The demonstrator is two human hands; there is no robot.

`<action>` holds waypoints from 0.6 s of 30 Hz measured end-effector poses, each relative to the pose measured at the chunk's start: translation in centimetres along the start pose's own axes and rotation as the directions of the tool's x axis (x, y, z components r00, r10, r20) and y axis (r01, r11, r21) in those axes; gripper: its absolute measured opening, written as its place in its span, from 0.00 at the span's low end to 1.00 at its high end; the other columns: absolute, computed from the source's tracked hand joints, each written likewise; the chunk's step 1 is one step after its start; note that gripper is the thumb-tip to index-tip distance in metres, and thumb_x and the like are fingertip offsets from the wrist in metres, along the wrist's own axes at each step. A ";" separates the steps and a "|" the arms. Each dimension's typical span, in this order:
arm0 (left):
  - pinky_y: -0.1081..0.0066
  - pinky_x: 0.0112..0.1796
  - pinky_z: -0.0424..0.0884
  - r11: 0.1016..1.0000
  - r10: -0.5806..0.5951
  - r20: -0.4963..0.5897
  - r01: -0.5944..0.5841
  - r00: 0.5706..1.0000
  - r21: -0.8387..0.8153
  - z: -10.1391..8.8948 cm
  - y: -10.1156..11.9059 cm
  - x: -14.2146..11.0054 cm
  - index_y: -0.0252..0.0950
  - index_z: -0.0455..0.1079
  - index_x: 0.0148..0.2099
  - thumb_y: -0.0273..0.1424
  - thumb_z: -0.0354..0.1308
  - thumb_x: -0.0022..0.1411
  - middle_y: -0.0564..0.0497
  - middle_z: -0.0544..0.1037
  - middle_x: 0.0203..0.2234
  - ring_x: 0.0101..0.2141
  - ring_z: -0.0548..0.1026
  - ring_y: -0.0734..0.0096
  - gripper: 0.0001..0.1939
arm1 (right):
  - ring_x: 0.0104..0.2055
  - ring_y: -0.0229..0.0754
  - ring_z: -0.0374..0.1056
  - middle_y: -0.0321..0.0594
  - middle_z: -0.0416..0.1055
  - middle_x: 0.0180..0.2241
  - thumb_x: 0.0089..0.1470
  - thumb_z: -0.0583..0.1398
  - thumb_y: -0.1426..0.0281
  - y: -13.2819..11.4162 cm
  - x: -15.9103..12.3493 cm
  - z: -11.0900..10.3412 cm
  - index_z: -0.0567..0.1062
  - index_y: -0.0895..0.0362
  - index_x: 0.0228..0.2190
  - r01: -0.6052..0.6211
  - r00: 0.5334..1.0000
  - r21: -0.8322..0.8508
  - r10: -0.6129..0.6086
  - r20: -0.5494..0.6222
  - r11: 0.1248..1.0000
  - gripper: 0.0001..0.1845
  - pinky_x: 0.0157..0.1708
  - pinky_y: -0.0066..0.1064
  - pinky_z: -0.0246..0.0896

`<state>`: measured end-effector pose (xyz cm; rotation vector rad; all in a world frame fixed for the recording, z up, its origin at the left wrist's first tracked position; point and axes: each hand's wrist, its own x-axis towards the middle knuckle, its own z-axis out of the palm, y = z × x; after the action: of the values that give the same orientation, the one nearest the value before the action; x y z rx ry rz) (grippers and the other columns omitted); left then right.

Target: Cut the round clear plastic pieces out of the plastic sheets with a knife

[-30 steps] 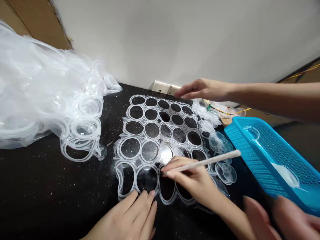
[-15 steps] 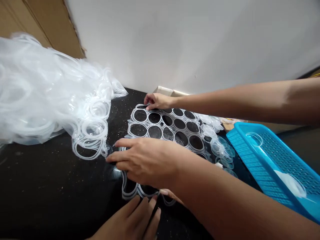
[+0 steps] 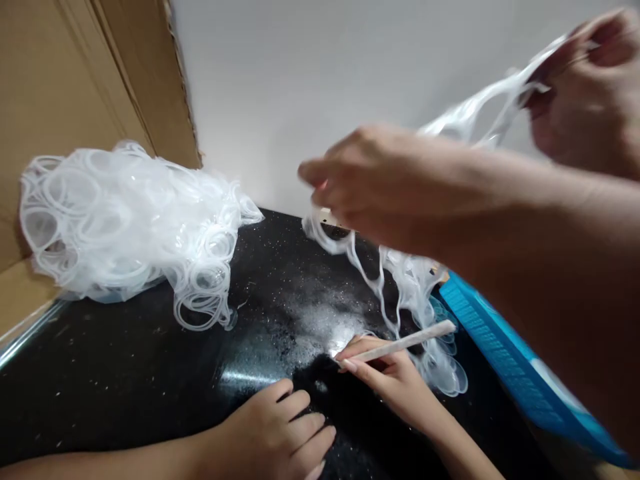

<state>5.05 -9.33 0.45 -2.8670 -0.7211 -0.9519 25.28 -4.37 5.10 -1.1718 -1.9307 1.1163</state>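
Observation:
My left hand (image 3: pixel 283 430) rests on the black tabletop (image 3: pixel 140 380), its fingers loosely bent and a little apart, with nothing seen in them. Between the thumb and fingers of my right hand (image 3: pixel 387 377) is a slim whitish stick (image 3: pixel 407 343), held like a pen with its lower tip near the table; the tip is too small to make out. Above, another person's hand (image 3: pixel 360 177) and that person's other hand (image 3: pixel 595 93), both blurred, hold up a clear plastic sheet (image 3: pixel 353 250) full of round holes.
A heap of clear cut-out plastic sheets (image 3: pixel 120 220) lies at left, before a cardboard box (image 3: pixel 65 73). Loose clear plastic discs (image 3: pixel 445 373) lie right of my right hand. A blue basket (image 3: pixel 500 353) stands beyond them. The white wall (image 3: pixel 300 80) rises behind.
The co-worker's hands have lifted the holed sheet off the table and moved up and right. My right hand, mostly hidden before, now shows with the stick. My left hand has shifted slightly.

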 end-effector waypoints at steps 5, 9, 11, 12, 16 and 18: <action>0.69 0.30 0.63 0.953 -0.074 -0.042 0.058 0.996 -0.296 -0.4 -1.9 0.7 0.34 0.69 0.44 0.25 0.51 0.59 0.53 0.76 0.25 0.26 0.70 0.71 0.11 | 0.31 0.36 0.68 0.41 0.72 0.28 0.52 0.60 0.61 0.1 -0.6 -1.7 0.77 0.59 0.26 -0.043 0.999 0.128 0.045 -0.016 0.991 0.14 0.31 0.25 0.63; 0.72 0.32 0.64 0.908 -0.207 -0.090 0.157 0.974 -0.388 -0.5 -3.5 0.6 0.39 0.71 0.43 0.25 0.48 0.63 0.56 0.76 0.24 0.26 0.71 0.77 0.12 | 0.29 0.35 0.67 0.38 0.71 0.26 0.48 0.63 0.61 -0.8 -1.1 -2.5 0.76 0.60 0.26 -0.165 0.974 0.213 0.126 0.188 0.963 0.14 0.30 0.25 0.62; 0.73 0.33 0.65 0.865 -0.333 -0.134 0.246 0.933 -0.436 -0.7 -4.5 0.6 0.41 0.72 0.41 0.27 0.47 0.64 0.58 0.76 0.23 0.26 0.72 0.78 0.12 | 0.29 0.35 0.67 0.38 0.71 0.26 0.46 0.64 0.59 -1.0 -1.7 -2.9 0.76 0.61 0.26 -0.167 0.962 0.220 0.110 0.249 0.961 0.15 0.30 0.26 0.62; 0.74 0.32 0.65 0.838 -0.402 -0.165 0.289 0.901 -0.463 -0.9 -5.1 0.6 0.40 0.73 0.39 0.29 0.46 0.65 0.58 0.75 0.22 0.26 0.72 0.78 0.13 | 0.29 0.36 0.67 0.38 0.71 0.26 0.46 0.64 0.58 -1.1 -2.1 -3.1 0.76 0.61 0.26 -0.155 0.961 0.207 0.099 0.259 0.966 0.17 0.31 0.26 0.62; 0.71 0.28 0.67 0.706 -0.660 -0.353 0.388 0.663 -0.592 -1.5 -7.9 0.3 0.33 0.70 0.33 0.41 0.42 0.67 0.56 0.70 0.18 0.22 0.70 0.76 0.21 | 0.30 0.37 0.67 0.39 0.72 0.27 0.46 0.62 0.54 -1.1 -4.5 -3.2 0.78 0.59 0.27 -0.084 0.960 0.094 0.055 0.275 0.992 0.19 0.31 0.27 0.62; 0.71 0.27 0.67 0.659 -0.737 -0.464 0.367 0.492 -0.656 -2.1 -9.7 -0.2 0.33 0.67 0.32 0.46 0.43 0.66 0.56 0.67 0.19 0.21 0.68 0.77 0.23 | 0.30 0.37 0.67 0.39 0.72 0.27 0.47 0.62 0.54 -1.2 -6.0 -3.1 0.78 0.58 0.28 -0.063 0.954 0.074 0.039 0.297 0.995 0.19 0.31 0.27 0.62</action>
<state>-0.56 -1.11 0.93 -2.1250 -1.5431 -2.4553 29.90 -9.06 7.18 -1.0629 -2.0604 1.4552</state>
